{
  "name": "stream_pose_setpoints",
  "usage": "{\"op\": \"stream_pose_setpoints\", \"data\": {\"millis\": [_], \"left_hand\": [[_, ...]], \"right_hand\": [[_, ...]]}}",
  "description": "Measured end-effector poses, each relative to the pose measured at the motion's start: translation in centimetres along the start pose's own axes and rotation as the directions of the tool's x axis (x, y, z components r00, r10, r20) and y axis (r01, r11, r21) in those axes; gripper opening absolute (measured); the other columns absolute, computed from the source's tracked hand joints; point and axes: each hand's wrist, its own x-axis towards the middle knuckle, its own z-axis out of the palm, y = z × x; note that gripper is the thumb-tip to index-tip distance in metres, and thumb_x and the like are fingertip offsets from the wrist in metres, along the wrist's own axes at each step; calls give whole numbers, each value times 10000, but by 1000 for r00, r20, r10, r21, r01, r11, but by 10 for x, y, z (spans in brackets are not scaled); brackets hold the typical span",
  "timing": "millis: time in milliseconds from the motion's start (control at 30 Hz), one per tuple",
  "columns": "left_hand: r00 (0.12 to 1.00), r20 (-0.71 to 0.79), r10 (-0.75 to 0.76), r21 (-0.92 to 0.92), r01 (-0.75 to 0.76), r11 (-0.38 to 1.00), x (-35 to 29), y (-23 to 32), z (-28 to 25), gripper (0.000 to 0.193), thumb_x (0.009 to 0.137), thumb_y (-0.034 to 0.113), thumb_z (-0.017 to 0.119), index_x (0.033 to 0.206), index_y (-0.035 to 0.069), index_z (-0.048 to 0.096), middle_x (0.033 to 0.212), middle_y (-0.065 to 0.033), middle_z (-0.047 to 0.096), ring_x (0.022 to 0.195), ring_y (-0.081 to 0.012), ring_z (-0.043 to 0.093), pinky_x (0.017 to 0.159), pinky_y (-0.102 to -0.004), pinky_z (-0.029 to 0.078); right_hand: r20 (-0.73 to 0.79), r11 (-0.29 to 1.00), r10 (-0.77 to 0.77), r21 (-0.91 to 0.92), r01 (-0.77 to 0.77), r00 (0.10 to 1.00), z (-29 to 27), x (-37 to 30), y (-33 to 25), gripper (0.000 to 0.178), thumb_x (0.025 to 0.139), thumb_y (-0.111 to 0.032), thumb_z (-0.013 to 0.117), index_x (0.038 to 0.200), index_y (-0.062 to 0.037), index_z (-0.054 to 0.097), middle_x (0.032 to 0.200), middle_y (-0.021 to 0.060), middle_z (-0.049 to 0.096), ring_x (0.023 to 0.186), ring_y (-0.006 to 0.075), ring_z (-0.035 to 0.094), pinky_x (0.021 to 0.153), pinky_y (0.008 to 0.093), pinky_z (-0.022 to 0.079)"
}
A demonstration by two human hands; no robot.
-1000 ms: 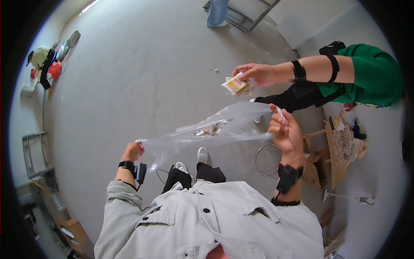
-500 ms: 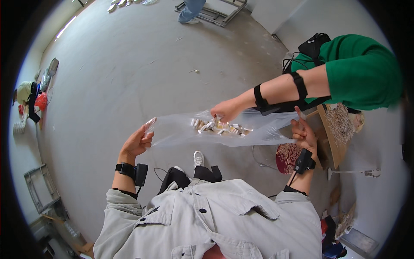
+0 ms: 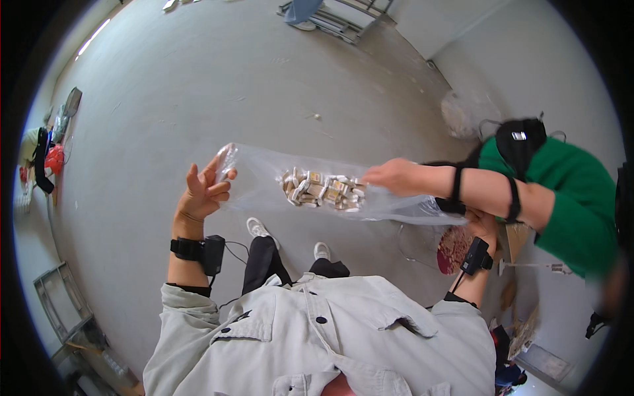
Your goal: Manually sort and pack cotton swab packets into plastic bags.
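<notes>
A long clear plastic bag (image 3: 257, 188) stretches across in front of me at chest height. Inside it lies a heap of small white and tan packets (image 3: 323, 189). My left hand (image 3: 203, 195) grips the bag's left end, the fingers curled and the film bunched at the fingertips. At the bag's right end is my right hand (image 3: 483, 226), closed on the film; a co-worker's forearm partly hides its fingers. The co-worker's hand (image 3: 389, 177) reaches over the bag's right half, just right of the packets.
The co-worker in a green shirt (image 3: 574, 224) leans in close on my right. Behind my right hand stands a reddish round object (image 3: 454, 249) beside a wooden board (image 3: 517, 243). Metal frames (image 3: 330, 21) lie at the far side; another frame (image 3: 63, 300) leans at the left wall.
The co-worker's hand has moved right, away from over the packets, and the co-worker has come nearer to me. The bag's left end has risen and the packets sit slightly further left.
</notes>
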Motion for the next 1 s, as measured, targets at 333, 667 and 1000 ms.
{"op": "stream_pose_setpoints", "data": {"millis": [333, 667, 1000], "left_hand": [[994, 24, 104, 12, -104, 995, 32, 69, -36, 754, 796, 599, 485, 1361, 137, 294, 920, -36, 487, 492, -28, 230, 466, -150, 234], [919, -254, 303, 153, -271, 950, 60, 236, -122, 926, 709, 714, 489, 1359, 91, 269, 876, -23, 495, 504, -19, 291, 476, -156, 259], [765, -407, 498, 233, -441, 867, 137, 430, -215, 911, 716, 690, 513, 1361, 88, 289, 762, -25, 514, 460, -19, 286, 438, -158, 243]], "right_hand": [[-112, 942, -332, 11, 336, 937, 85, 50, 51, 691, 813, -576, 484, 1152, 26, 470, 570, -50, 346, 416, 30, 262, 377, 171, 214], [247, 909, -283, -240, 341, 927, 303, 284, 118, 480, 869, -300, 534, 1206, 26, 429, 604, -53, 392, 517, 33, 366, 512, 199, 341], [374, 879, 25, -450, 157, 927, 553, 549, 131, 430, 850, -173, 528, 1212, 32, 421, 616, -48, 367, 484, 23, 294, 449, 170, 254]]}}
